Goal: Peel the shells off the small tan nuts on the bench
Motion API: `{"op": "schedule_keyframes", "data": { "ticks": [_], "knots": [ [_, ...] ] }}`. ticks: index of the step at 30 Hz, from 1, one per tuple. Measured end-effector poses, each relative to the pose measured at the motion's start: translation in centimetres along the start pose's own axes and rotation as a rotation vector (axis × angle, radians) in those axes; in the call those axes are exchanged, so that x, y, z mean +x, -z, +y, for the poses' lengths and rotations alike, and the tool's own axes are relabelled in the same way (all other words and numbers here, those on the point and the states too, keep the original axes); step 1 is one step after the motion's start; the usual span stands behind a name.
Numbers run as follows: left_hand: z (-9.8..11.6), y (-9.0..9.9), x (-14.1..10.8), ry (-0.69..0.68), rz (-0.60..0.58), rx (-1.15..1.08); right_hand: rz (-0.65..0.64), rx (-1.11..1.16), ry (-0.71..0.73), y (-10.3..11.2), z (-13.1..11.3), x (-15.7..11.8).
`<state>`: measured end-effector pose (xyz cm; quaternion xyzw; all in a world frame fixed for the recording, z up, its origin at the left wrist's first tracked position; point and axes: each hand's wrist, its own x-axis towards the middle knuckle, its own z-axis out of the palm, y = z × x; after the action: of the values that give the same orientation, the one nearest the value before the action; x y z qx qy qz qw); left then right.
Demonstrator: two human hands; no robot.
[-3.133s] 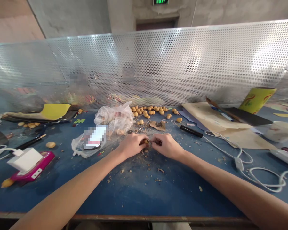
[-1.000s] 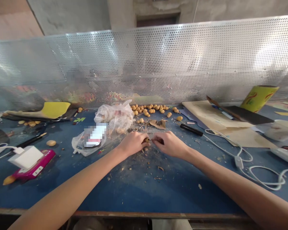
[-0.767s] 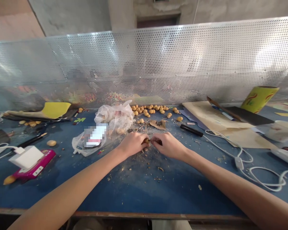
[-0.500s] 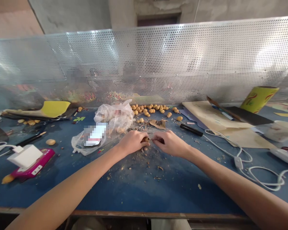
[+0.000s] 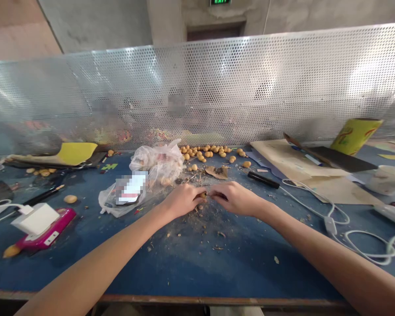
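Small tan gourds are about. One gourd [image 5: 202,195], with a dark hole in its end, is gripped in the curled fingers of my left hand [image 5: 183,198]. Facing it from the right, my right hand [image 5: 229,196] is closed in a pinch, its fingertips right at the gourd's opening. A thin stick showed at those fingertips a moment ago; now the fingers mostly hide it. Below both hands, crumbs and bits of shell [image 5: 200,221] lie scattered over the blue tabletop [image 5: 191,267].
More gourds [image 5: 213,151] line the foot of the perforated metal screen [image 5: 224,87]. Left stand a clear plastic bag [image 5: 158,162], a phone [image 5: 131,188] and a pink power strip [image 5: 48,232]. Right are a black rod [image 5: 263,179] with a white cable [image 5: 307,201], and brown paper [image 5: 289,162].
My right hand has moved slightly left, closing the gap to the gourd, and the thin stick is less visible. The camera view has tilted up a little.
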<state>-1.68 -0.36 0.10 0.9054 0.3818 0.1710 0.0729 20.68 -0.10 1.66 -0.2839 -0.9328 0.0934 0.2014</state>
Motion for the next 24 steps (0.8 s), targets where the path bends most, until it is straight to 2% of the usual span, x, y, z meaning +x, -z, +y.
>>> {"op": "schedule_keyframes", "data": {
  "ticks": [7, 13, 17, 24],
  "knots": [
    [0.1, -0.2, 0.0, 0.008, 0.009, -0.002, 0.058, 0.004, -0.107, -1.3, 0.1, 0.2],
    [-0.1, -0.2, 0.0, 0.003, 0.02, -0.006, 0.054, 0.069, -0.184, -0.2, -0.4, 0.2],
    [-0.1, -0.2, 0.1, 0.019, 0.029, 0.001, 0.077, 0.092, -0.241, -0.4, -0.6, 0.2],
    [0.0, -0.2, 0.1, 0.008, 0.046, -0.012, 0.067, 0.032, -0.182, -1.0, -0.7, 0.5]
  ]
}}
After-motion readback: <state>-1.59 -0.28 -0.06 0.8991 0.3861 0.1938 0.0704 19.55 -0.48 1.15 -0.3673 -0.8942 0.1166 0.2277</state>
